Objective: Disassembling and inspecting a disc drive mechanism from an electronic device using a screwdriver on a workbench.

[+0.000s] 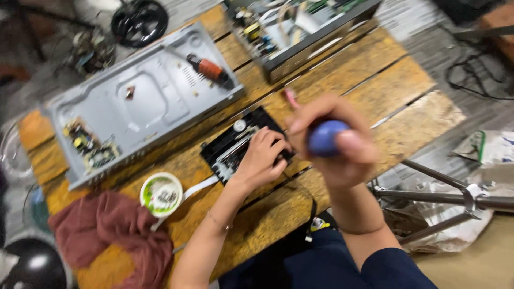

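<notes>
The wooden table (375, 80) runs across most of the frame, from lower left to upper right. On it, at upper left, lies the grey metal case (144, 101), open and flat, with a small circuit board (88, 144) in its lower left corner and an orange-handled tool (211, 69) resting near its upper right edge. A second open case (300, 27) full of parts sits at the top centre. A reddish cloth (112, 230) is bunched at lower left, with a small round white tub (161, 194) just beside it. In the middle lies the black drive unit (235, 144); my left hand (262, 158) presses flat on its right part, fingers spread over it. My right hand (334, 139), just right of centre, is clamped around the blue handle of a screwdriver (325, 137).
</notes>
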